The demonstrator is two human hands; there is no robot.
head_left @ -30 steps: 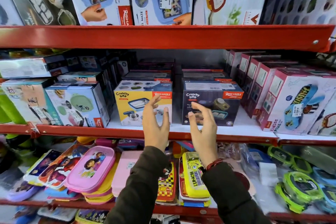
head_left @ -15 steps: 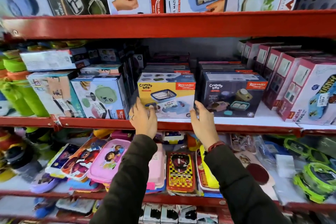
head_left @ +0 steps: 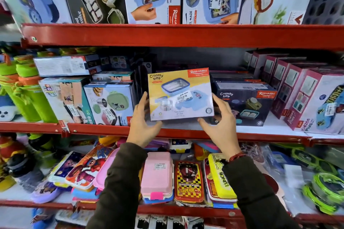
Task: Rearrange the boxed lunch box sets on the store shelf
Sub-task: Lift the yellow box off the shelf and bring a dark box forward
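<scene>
Yellow box [head_left: 180, 95] landscape, front outward (slight tilt), between both hands.

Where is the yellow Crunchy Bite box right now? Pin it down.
In the head view, the yellow Crunchy Bite box is at centre, held between the left hand and right hand over the middle shelf's red edge, left of the dark Crunchy Bite box.

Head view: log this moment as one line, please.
phase: lifting | object: yellow Crunchy Bite box | left hand: on left edge | right hand: on right edge | neighbour: dark Crunchy Bite box

Red metal shelving [head_left: 182, 35] tiers, brightly lit.
</scene>
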